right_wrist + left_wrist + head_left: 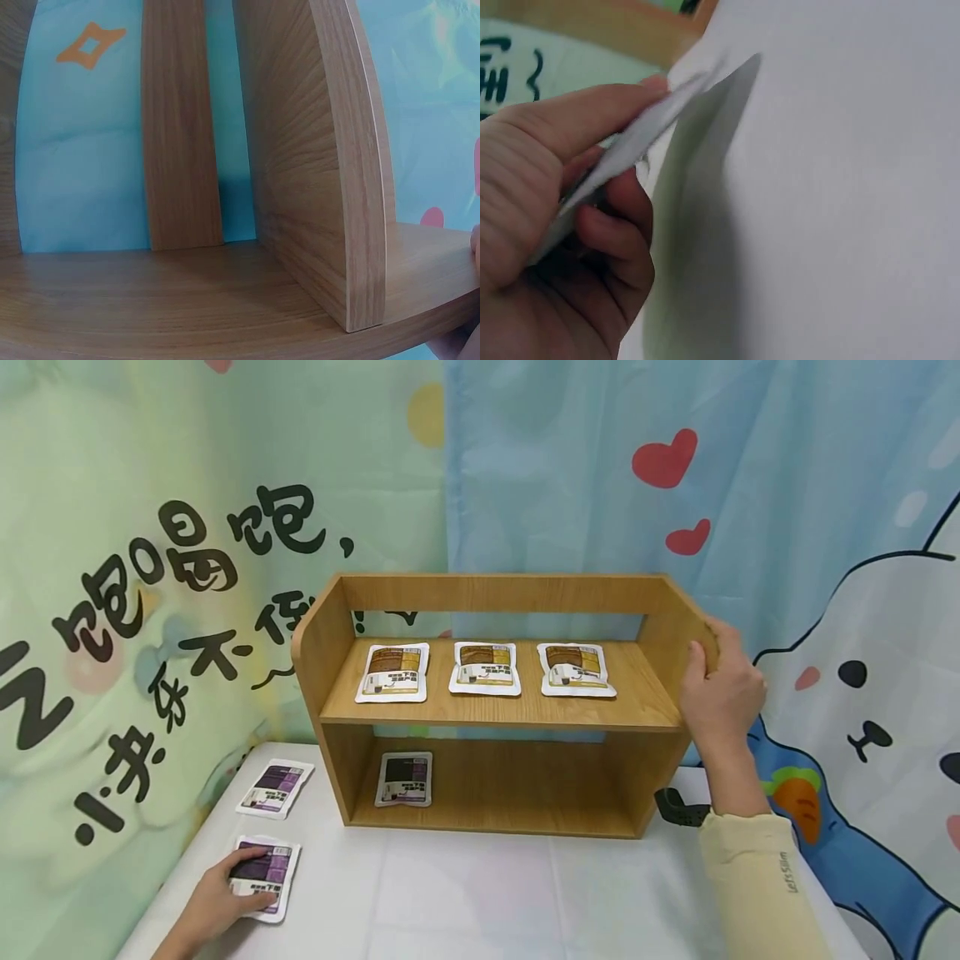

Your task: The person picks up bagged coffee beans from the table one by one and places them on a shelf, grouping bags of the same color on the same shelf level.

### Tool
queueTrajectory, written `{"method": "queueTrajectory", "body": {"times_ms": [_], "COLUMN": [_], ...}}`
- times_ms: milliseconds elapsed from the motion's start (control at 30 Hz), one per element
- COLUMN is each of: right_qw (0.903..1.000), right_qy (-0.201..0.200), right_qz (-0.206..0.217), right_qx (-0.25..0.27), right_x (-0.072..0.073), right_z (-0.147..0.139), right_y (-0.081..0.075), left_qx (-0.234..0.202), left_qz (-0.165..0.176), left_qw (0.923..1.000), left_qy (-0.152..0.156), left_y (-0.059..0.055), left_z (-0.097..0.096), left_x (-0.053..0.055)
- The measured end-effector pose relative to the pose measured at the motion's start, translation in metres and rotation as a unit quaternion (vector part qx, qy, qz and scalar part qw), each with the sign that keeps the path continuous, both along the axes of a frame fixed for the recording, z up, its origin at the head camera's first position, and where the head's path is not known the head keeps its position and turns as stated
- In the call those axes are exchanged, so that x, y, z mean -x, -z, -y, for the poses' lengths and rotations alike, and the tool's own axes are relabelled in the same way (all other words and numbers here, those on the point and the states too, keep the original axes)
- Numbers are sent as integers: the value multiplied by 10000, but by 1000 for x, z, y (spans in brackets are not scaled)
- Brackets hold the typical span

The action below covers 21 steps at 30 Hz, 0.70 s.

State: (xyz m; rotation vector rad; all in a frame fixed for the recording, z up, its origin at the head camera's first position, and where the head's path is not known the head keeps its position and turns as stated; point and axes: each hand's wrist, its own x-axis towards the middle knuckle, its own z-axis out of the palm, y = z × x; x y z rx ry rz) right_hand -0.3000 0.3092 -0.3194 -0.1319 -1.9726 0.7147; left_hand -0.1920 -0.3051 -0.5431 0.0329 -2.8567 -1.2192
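Note:
My left hand [213, 902] grips a flat white packet with a purple and dark label [282, 867] at the table's front left. In the left wrist view, the packet [641, 139] appears edge-on, pinched between thumb and curled fingers, above its shadow. A second purple-labelled packet [276, 788] lies behind it, left of a two-tier wooden shelf [517, 777]. My right hand [723, 693] holds the shelf's right side panel near its top, thumb on the inner face. Only a bit of that hand [466, 346] enters the right wrist view.
Brown-and-yellow-labelled packets stand on the upper tier: left [393, 673], middle [485, 668] and right [577, 670]. One purple-labelled packet [404, 779] leans on the lower tier at left. Printed curtains [555, 468] hang behind the white table [450, 893].

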Motion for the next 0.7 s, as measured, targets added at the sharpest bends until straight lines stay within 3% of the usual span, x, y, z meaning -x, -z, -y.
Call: {"method": "queueTrajectory", "body": {"times_ms": [233, 400, 533, 700], "right_qw": [10000, 9999, 9998, 9997], "right_qy": [24, 15, -18, -43], "right_qz": [-6, -49, -120, -165], "right_qx": [-83, -104, -142, -174], "right_x": [-1, -1, -2, -2], "right_z": [-1, -1, -2, -1], "right_y": [0, 1, 0, -1], "left_qx": [-567, -1001, -1111, -1148], "left_qz": [-237, -161, -83, -296], "left_qw": [9981, 9947, 9934, 9922], "left_qy": [4, 165, 259, 381], "left_y": [-1, -1, 0, 6], "left_z": [-39, -66, -86, -107], "left_x": [6, 14, 20, 26]}}
